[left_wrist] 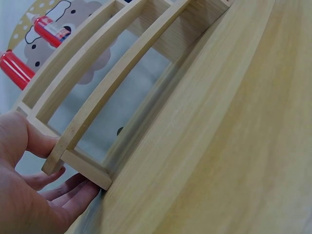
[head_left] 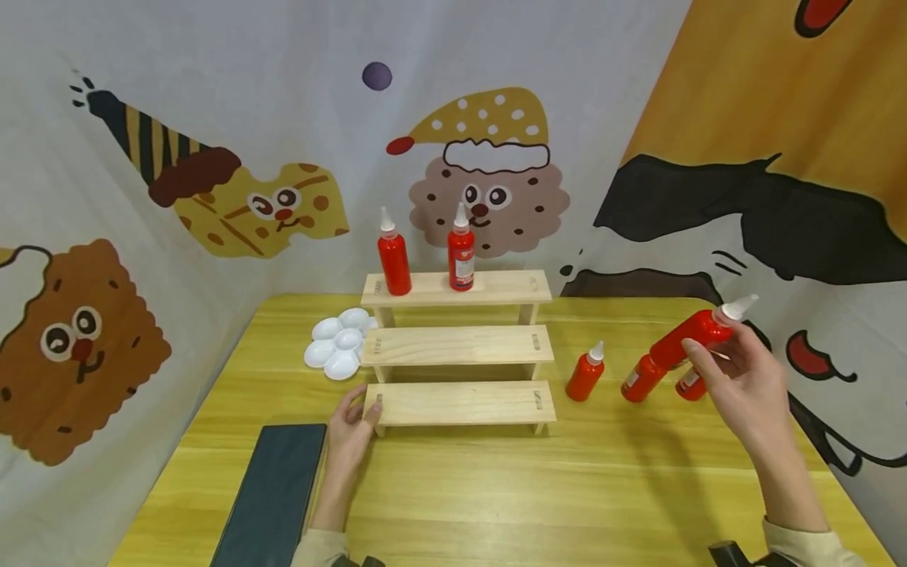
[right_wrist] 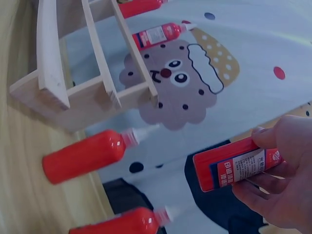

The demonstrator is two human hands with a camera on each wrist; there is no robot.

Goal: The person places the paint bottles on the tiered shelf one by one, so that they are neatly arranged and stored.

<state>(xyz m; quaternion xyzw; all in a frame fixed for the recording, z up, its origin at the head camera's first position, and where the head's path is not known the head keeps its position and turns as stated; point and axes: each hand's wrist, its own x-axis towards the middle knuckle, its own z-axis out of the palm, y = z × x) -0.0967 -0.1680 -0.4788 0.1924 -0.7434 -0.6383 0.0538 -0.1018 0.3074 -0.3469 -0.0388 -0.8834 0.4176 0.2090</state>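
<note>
A three-step wooden rack [head_left: 457, 403] stands on the table. My left hand [head_left: 350, 425] grips the left end of its lowest step, thumb on top and fingers beneath, as the left wrist view [left_wrist: 39, 180] shows. To the right, my right hand [head_left: 751, 386] holds a red paint bottle [head_left: 690, 337] with a white nozzle, tilted and raised off the table. Its label [right_wrist: 246, 165] faces the right wrist camera. Below and about it stand three more red bottles, one nearest the rack [head_left: 585, 375], one in the middle [head_left: 643, 379] and one partly hidden by my hand [head_left: 690, 386].
Two red bottles, a left one [head_left: 394, 260] and a right one [head_left: 461, 256], stand on the rack's top step. A white palette [head_left: 342, 343] with round wells lies left of the rack. A dark flat slab [head_left: 272, 496] lies at the front left. A printed cloth [head_left: 283, 71] hangs behind.
</note>
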